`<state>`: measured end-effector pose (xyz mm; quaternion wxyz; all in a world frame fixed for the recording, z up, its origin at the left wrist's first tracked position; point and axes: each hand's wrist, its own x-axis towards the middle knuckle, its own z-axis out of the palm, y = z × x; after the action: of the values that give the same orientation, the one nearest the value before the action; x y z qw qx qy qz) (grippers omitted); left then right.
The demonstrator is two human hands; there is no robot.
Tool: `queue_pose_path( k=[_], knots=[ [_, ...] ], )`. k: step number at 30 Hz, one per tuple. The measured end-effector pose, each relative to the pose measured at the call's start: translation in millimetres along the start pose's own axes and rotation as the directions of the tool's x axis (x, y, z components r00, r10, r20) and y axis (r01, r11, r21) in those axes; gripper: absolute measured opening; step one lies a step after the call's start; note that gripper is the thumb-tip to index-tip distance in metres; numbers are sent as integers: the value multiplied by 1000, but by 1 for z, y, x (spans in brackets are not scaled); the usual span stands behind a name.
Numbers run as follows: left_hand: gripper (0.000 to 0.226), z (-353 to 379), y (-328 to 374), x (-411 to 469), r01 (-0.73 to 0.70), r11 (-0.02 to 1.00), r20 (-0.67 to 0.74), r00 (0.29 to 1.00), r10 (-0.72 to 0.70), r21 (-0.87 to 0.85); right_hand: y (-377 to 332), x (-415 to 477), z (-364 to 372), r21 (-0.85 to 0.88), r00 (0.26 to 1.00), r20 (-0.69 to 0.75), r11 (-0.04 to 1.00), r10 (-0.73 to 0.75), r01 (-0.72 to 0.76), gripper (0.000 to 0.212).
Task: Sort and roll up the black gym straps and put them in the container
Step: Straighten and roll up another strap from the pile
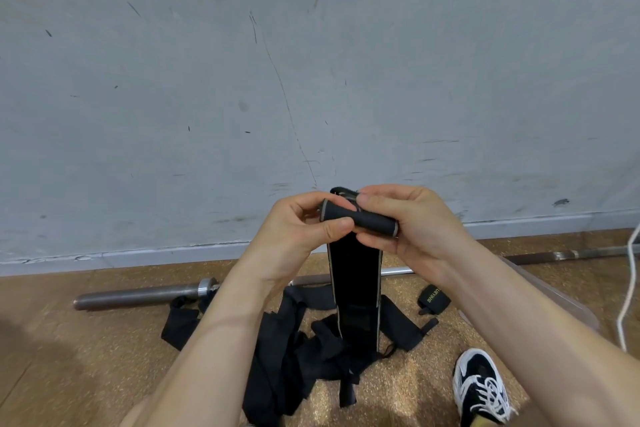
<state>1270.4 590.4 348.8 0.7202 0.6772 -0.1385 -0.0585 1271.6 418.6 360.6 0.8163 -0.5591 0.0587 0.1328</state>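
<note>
Rolling underway: left hand point(304, 229) pinches the 9 o'clock end of the strap roll point(360, 218), right hand point(412, 222) clamps its 3 o'clock end, tail point(355, 274) hangs to loose straps point(291, 354) at 6 o'clock (next: wind slack tight, then into what's probably the clear tub point(554, 302) at 4 o'clock).

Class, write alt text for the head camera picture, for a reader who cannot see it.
A left hand and a right hand grip the rolled top end of a black strap, whose loose length hangs down. Below it more black straps lie in a loose pile on a brown floor, near a barbell by a grey wall.
</note>
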Motion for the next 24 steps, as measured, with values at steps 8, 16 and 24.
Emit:
queue_pose_path(
  k=[8,16,24],
  knots=[
    [9,22,-2,-2,56,989,-193,978,-82,-136,0,2,3,-179,972,-66,961,-224,210,21],
    [21,34,-6,-2,63,993,-378,921,-97,-102,-1,2,0,-221,983,-27,960,-184,174,18],
    [13,28,-3,3,92,991,-490,862,-129,-98,7,-3,7,-315,968,132,916,-216,247,29]
  ],
)
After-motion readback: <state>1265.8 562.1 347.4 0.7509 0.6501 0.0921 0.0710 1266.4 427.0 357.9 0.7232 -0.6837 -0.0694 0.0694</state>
